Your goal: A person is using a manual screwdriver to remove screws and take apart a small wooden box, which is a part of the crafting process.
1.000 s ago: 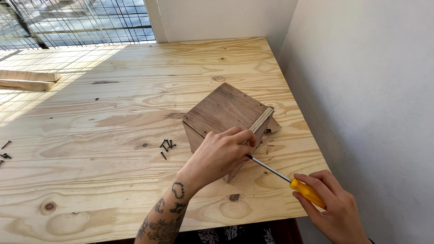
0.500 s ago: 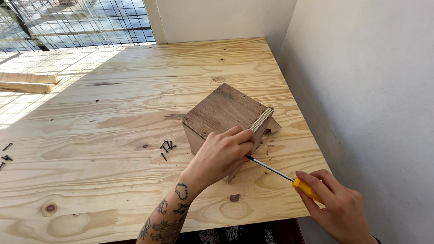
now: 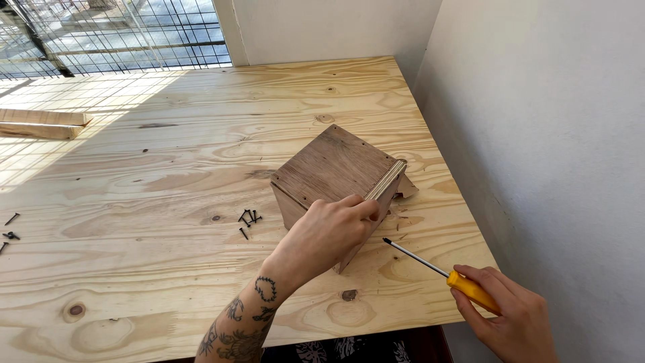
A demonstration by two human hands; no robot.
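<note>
A small brown plywood box (image 3: pixel 336 169) stands on the pale wooden table (image 3: pixel 168 154), near its right side. My left hand (image 3: pixel 329 235) rests over the box's near corner, fingers curled against its side edge. My right hand (image 3: pixel 507 323) grips the yellow handle of a screwdriver (image 3: pixel 440 270) at the lower right. The screwdriver's dark tip points up and left, a short gap away from the box and from my left fingers.
Several black screws (image 3: pixel 247 219) lie just left of the box, and a few more screws (image 3: pixel 9 228) sit at the table's left edge. Wooden strips (image 3: pixel 41 124) lie at the far left. A white wall (image 3: pixel 551 134) borders the table's right side; a wire grille (image 3: pixel 114 33) is behind.
My right hand has drawn the screwdriver back toward the lower right, so its tip has come away from the box. My left hand stays on the box.
</note>
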